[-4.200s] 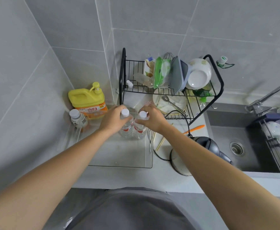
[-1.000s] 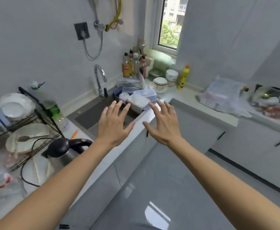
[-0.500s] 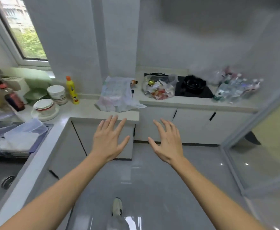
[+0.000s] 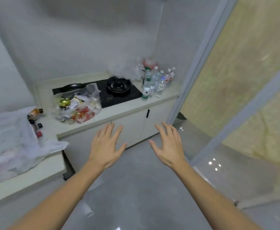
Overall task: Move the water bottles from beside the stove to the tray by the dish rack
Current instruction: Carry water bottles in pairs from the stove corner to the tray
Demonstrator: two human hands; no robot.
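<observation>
I was between loads, facing the stove [image 4: 118,87] with nothing in my grasp: my left hand [image 4: 106,146] and right hand [image 4: 169,146] were both spread flat, fingers apart, held out over the grey floor in front of the cabinet doors [image 4: 136,125] and well apart from each other. The water bottles [image 4: 157,82] stood in a tight cluster on the counter [image 4: 132,107] just to the right of the black cooktop, near the corner by the door frame. They were clear plastic, mostly white-capped with red or blue labels, and the frontmost, taller one [image 4: 146,86] had a green cap and green label. All looked upright, though the cluster was too blurred for me to count. Behind them sat a heap of crumpled clear plastic [image 4: 127,71]. By my reckoning the next move called for stepping closer, reaching over the counter edge, and closing each hand around a bottle without toppling its neighbours. The tray was not in sight.
</observation>
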